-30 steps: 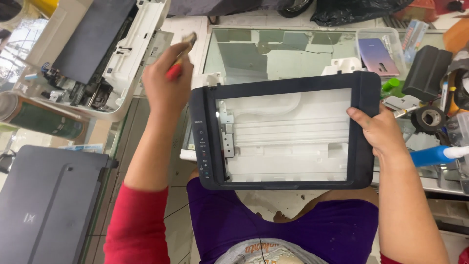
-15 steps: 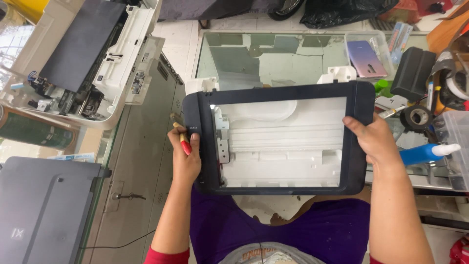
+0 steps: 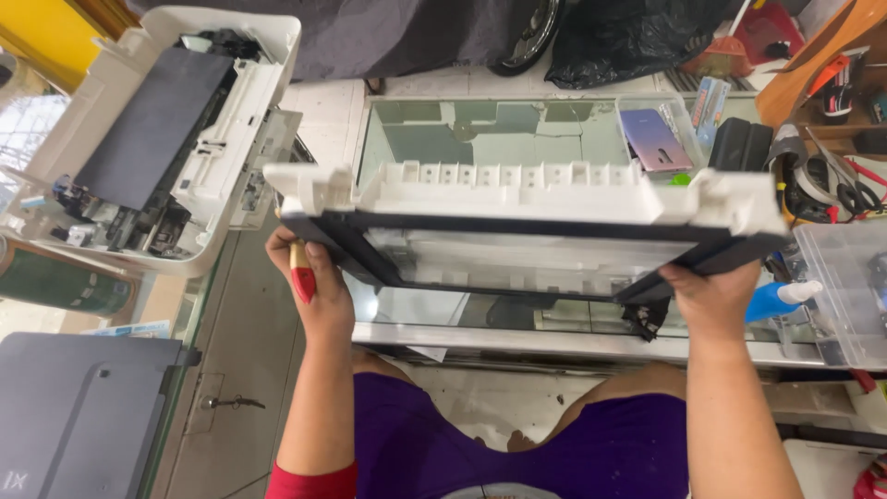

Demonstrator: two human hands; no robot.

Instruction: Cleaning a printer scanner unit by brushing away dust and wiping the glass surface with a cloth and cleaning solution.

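Both hands are clamped on one scanner lid assembly (image 3: 527, 226), a black frame around a glass pane with a white plastic housing along its far edge, held in the air above the glass tabletop (image 3: 480, 139) and tipped so its far edge stands up toward the camera. The left hand (image 3: 309, 277) grips the frame's left corner and also pinches a red-handled screwdriver (image 3: 301, 273) against it; the right hand (image 3: 707, 291) closes on the frame's right corner. The step in hand looks like turning or lifting the assembly to inspect or reposition it. Any next move calls for a firm two-handed grip and care that the glass pane does not knock the tabletop's edge, with the screwdriver kept off the glass. By count: one lid assembly, one screwdriver in hand, and two other printers on the left, a white one (image 3: 148, 139) with its dark top and inner parts exposed and a grey one (image 3: 83, 416) closed in the lower corner. One phone (image 3: 654, 139) lies in a clear tray on the tabletop, one blue bottle (image 3: 776, 300) sits near the right hand, and one clear plastic box (image 3: 845, 286) stands at the right.
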